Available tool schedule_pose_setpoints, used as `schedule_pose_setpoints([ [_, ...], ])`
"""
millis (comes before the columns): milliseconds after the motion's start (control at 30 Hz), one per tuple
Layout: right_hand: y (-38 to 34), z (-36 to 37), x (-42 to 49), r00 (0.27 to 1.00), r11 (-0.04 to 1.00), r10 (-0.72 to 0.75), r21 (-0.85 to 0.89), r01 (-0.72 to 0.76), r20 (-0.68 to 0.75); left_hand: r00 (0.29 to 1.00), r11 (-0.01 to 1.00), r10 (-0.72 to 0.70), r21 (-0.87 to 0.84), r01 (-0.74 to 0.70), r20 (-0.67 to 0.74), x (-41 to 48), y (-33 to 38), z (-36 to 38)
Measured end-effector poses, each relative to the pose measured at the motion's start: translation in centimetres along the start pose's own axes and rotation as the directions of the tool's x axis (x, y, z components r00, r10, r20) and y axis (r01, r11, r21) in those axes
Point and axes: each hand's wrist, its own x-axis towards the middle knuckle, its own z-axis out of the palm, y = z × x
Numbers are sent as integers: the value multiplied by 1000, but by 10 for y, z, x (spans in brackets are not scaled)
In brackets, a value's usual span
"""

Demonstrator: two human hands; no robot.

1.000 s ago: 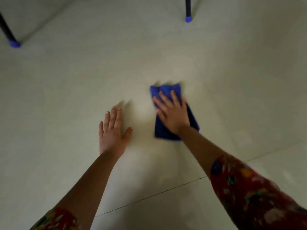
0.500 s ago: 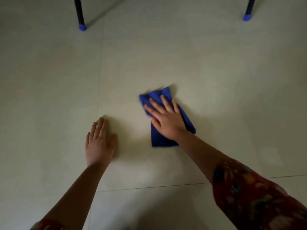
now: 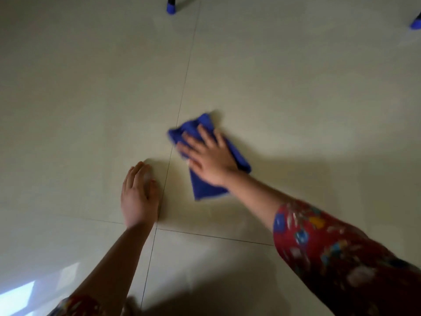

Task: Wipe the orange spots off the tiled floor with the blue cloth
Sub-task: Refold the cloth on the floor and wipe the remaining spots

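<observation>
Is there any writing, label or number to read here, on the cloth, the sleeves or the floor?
None: no words, labels or numbers can be read.
The blue cloth is plain, the floor tiles are unmarked, and the red sleeve shows only a blurred coloured pattern.

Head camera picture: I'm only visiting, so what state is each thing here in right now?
Floor: pale tiles with thin joint lines; no orange spots visible.
Left hand: flat on the floor, holding nothing.
Right hand: fingers straight and spread, pressing down.
Blue cloth: lying on the floor under the right hand, rumpled at its far end.
Furniture legs: two blue-tipped feet standing on the floor at the top edge.
</observation>
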Motion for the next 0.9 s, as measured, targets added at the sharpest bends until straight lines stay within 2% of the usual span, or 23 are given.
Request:
schedule_pose_setpoints([
  [67,-32,10,-61,976,976,-216,9,216,-28,1000,1000,1,-28,-1,10,-7,1,-2],
  [100,-33,14,-95,962,963,-270,7,270,-29,1000,999,1,-38,0,25,-10,3,-3],
  [167,-4,16,-144,970,971,-237,-13,237,-47,998,999,22,-43,-20,56,-17,6,-2],
  [233,47,14,-163,995,997,-5,-73,-2,-100,993,996,77,-47,-73,91,-28,12,-1],
  [267,68,10,-157,981,983,154,-78,-163,-114,989,994,99,-51,-94,106,-32,16,0],
  [333,90,1,-135,904,910,403,-46,-413,-139,983,989,131,-81,-121,128,-41,28,5],
  [400,73,3,-102,870,879,475,12,-477,-131,982,987,128,-116,-112,141,-42,39,9],
  [467,37,10,-99,927,937,348,10,-350,-138,979,981,146,-145,-125,140,-47,52,14],
  [567,-2,19,-147,997,999,31,-30,-33,-75,973,972,178,-183,-150,148,-52,70,18],
  [633,3,19,-186,999,1000,-5,-17,4,-49,961,967,215,-178,-184,172,-56,79,22],
  [700,27,19,-211,992,996,88,-26,-91,-89,951,963,242,-170,-210,194,-60,86,26],
  [767,62,18,-225,964,968,242,-46,-248,-112,945,963,239,-179,-201,222,-66,93,31],
  [833,101,12,-232,888,895,441,-9,-446,-128,941,964,231,-191,-186,247,-70,103,35],
  [900,128,2,-239,779,787,617,56,-615,-116,935,961,230,-213,-176,268,-75,117,37],
])
